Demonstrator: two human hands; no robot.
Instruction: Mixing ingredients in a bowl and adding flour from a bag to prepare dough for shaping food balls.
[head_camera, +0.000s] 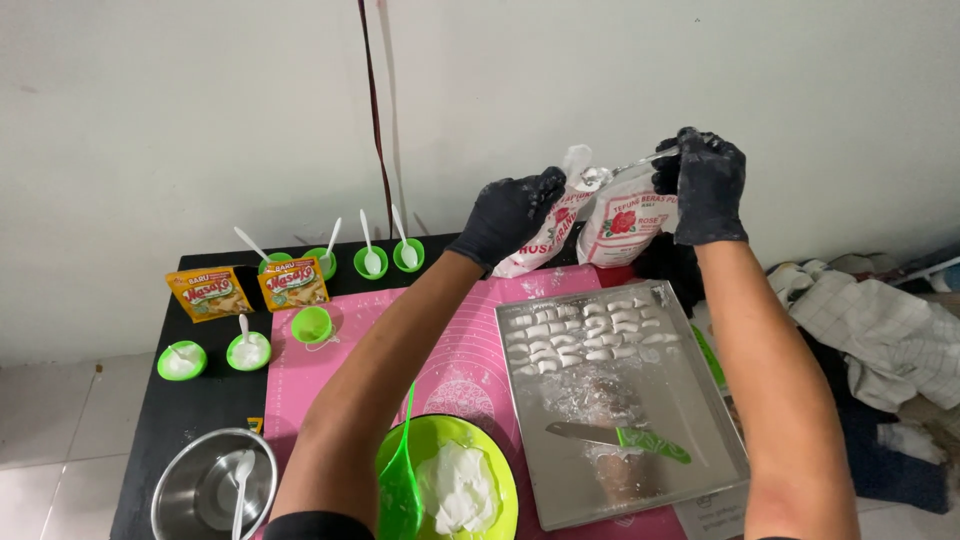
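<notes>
White dough is seen heaped in a green bowl (500, 470) beside a steel tray (700, 470) lined with cut dough pieces (585, 335). Above the tray, a flour bag (625, 220) is gripped by the gloved left hand (510, 215), while a metal spoon (625, 168) is pinched by the right hand (705, 180) at the bag's mouth.

One view only, from the person's head, tilted down and forward over the table (190, 400). It sits close: both forearms run up from the bottom edge, and the green bowl (500, 455) is cut off at the frame's foot. Straight ahead, the pale wall (200, 120) fills the upper half. Floor tiles (50, 420) show on the left, crumpled cloth (880, 330) on the right.
</notes>
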